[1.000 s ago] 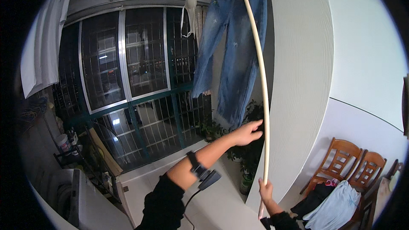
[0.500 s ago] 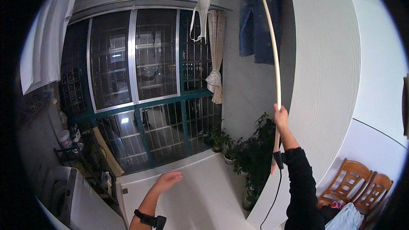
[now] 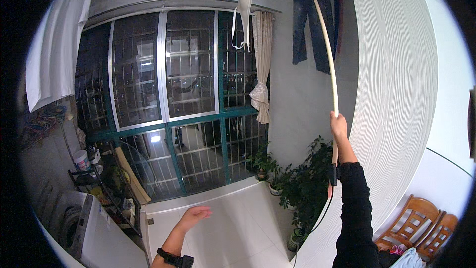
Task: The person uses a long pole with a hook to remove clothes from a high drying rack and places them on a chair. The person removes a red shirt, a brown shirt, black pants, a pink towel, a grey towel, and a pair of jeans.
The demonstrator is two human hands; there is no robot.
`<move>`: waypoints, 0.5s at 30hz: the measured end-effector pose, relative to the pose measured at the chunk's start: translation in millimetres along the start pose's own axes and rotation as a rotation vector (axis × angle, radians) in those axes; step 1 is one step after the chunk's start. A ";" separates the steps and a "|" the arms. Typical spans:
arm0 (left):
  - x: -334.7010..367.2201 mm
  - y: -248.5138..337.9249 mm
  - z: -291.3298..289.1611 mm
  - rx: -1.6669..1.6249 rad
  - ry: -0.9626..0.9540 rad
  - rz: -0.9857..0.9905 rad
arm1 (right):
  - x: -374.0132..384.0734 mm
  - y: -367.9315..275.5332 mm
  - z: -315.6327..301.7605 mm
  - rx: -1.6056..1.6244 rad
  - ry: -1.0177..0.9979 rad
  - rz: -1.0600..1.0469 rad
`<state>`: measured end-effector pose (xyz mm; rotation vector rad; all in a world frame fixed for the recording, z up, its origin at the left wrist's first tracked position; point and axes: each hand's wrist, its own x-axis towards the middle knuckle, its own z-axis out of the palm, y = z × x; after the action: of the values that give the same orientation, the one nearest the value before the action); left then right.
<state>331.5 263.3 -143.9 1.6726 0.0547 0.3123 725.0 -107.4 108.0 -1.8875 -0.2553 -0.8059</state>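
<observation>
My right hand [image 3: 338, 125] grips a long pale pole [image 3: 327, 44], which rises and bends toward the ceiling. The pole's upper end meets the top of dark blue jeans [image 3: 311, 25] hanging high on the right; whether it is hooked to them I cannot tell. The pole's lower end runs down beside my right wrist, where a black device [image 3: 333, 173] with a cable sits. My left hand [image 3: 197, 214] is held low over the floor, fingers stretched out and holding nothing. A black strap [image 3: 173, 258] circles my left wrist.
Potted plants [image 3: 315, 178] line the wall below the jeans. A wide white partition [image 3: 396, 69] stands close on the right, with wooden chairs [image 3: 411, 223] beyond. A washing machine [image 3: 94, 233] and a rack [image 3: 111, 183] stand left. White laundry [image 3: 59, 39] hangs upper left; windows [image 3: 163, 69] lie ahead.
The view has shifted slightly, moving the scene rightward. The jeans have turned, so their legs now show apart, with another garment's edge behind them. My right hand keeps its grip on the pole.
</observation>
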 end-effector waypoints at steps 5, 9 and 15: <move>14.5 -3.1 20.0 -0.022 -0.082 0.018 | -60.9 20.9 -6.1 0.155 -0.063 -0.058; 9.5 -6.6 35.3 -0.018 -0.103 0.002 | -159.6 29.6 -28.8 0.660 -0.328 0.105; -3.9 -13.0 46.3 -0.122 -0.120 -0.029 | -249.3 -1.2 -56.1 0.539 -0.372 -0.062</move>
<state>340.6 219.4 -161.7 1.5648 -0.0286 0.1893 513.3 -111.9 -35.0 -1.5033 -0.6925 -0.3639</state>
